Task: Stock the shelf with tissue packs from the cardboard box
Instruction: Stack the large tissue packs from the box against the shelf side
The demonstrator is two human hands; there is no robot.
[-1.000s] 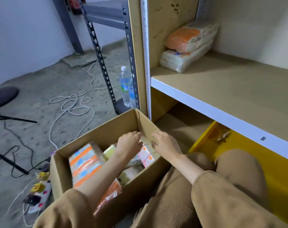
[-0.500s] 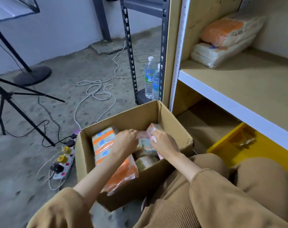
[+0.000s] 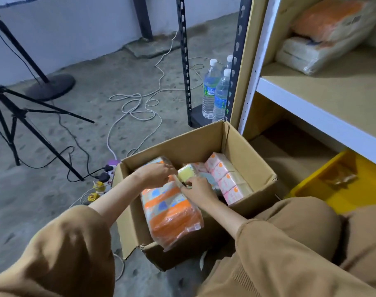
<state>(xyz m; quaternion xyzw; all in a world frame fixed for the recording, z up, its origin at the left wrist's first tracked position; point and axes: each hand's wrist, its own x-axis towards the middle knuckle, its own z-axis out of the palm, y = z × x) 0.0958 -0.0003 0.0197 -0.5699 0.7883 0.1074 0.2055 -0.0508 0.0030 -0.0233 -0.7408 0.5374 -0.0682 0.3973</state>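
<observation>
An open cardboard box (image 3: 255, 166) sits on the floor between my knees and the shelf. It holds a large orange-and-white tissue pack (image 3: 172, 213) at the left, a yellow pack (image 3: 188, 171) in the middle and a pink pack (image 3: 226, 175) at the right. My left hand (image 3: 156, 173) rests on the top of the orange pack, fingers pinching beside the yellow pack. My right hand (image 3: 199, 187) pinches at the same spot from the other side. Two tissue packs (image 3: 320, 37) lie stacked at the back left of the wooden shelf (image 3: 333, 97).
Three water bottles (image 3: 216, 93) stand by the black rack post (image 3: 185, 61). A yellow bin (image 3: 315, 185) sits under the shelf at right. White and black cables, a power strip (image 3: 103, 181) and a tripod (image 3: 17, 116) lie on the concrete floor left.
My head turned left and down, so the box sits more central. Both hands moved from the box's right side toward its middle, between the orange and yellow packs.
</observation>
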